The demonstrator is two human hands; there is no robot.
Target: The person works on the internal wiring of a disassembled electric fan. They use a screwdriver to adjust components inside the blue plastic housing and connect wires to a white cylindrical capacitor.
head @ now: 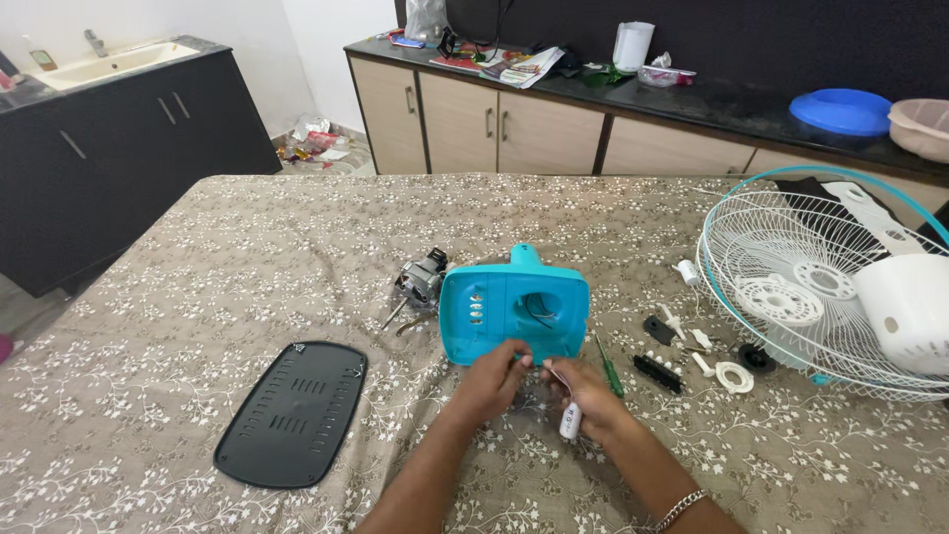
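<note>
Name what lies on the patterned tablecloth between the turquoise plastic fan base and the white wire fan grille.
In the head view: a green-handled screwdriver, a black strip, small white and black fittings and a white ring.

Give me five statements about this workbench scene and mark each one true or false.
1. The left hand touches the lower edge of the turquoise fan base housing. True.
2. The right hand holds a hammer. False: it holds a small white switch piece.
3. The black vented cover plate lies flat, left of both hands. True.
4. The green-handled screwdriver stands upright in a cup. False: it lies on the tablecloth.
5. The white fan grille sits left of the housing. False: it is on the right.
</note>
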